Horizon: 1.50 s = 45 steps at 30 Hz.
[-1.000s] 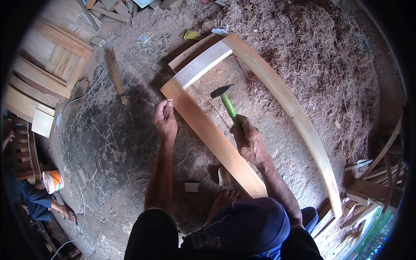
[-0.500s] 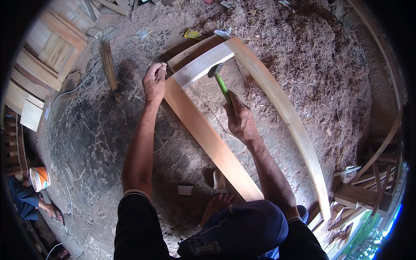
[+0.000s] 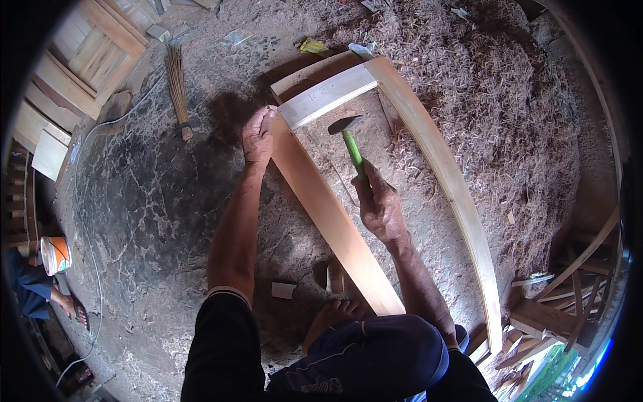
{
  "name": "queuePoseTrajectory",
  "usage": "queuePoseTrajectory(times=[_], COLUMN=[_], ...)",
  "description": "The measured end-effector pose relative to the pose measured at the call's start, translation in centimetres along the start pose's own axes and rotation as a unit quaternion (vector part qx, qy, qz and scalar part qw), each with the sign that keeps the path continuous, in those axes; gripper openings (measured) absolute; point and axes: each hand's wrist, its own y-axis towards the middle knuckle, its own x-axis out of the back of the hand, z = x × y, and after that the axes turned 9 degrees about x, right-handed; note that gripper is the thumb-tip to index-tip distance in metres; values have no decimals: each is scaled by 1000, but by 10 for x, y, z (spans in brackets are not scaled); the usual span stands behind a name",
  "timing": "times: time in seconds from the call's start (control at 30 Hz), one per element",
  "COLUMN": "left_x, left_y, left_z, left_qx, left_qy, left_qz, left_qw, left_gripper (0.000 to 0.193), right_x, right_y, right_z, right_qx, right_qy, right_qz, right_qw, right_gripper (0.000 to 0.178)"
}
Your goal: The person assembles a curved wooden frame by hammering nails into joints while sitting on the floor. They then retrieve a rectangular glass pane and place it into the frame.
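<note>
A long wooden frame lies on the ground, with a left board (image 3: 328, 214), a right rail (image 3: 447, 181) and a pale crosspiece (image 3: 328, 92) at the far end. At its far left corner is my left hand (image 3: 257, 139), fingers pinched together beside the joint; whatever small thing they hold is too small to name. My right hand (image 3: 383, 209) grips a hammer (image 3: 353, 149) by its green handle. The dark hammer head hovers over the frame's opening, short of the crosspiece and apart from it.
Wood shavings (image 3: 489, 114) cover the ground at right. A stick broom (image 3: 177, 90) and a pale cable (image 3: 82, 221) lie at left, near stacked wooden panels (image 3: 70, 84). By another person's foot (image 3: 70, 303) stands a white and orange bucket (image 3: 55, 255). Timber pieces (image 3: 549, 315) are at lower right.
The hammer has drawn back from the crosspiece toward me, and its head has turned slightly. My left hand stays at the corner. The whole view has shifted a little.
</note>
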Motion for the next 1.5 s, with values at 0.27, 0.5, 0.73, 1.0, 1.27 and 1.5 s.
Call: queuePoseTrajectory(times=[0.27,0.5,0.73,1.0,1.27,1.5], left_x=[4,7,7,12,11,14], left_y=[-5,-2,-3,0,-2,-4], left_z=[-4,-5,-9,-12,-6,-6], left_qx=[-26,-43,-59,-95,-132,-107], left_qy=[59,106,94,156,158,180], left_qz=[-13,-3,-9,4,-2,16], left_qw=[998,993,994,983,979,978], left_gripper=[16,15,14,10,12,17], right_x=[-13,-27,-33,-42,-45,-47], right_y=[27,60,82,96,107,95], right_z=[15,25,22,25,33,31], right_qx=[69,99,81,117,116,152], right_qy=[-22,-29,-122,-181,-262,-198], right_qz=[23,54,185,203,227,180], right_qw=[997,993,972,955,931,952], right_gripper=[41,49,81,85,83,83])
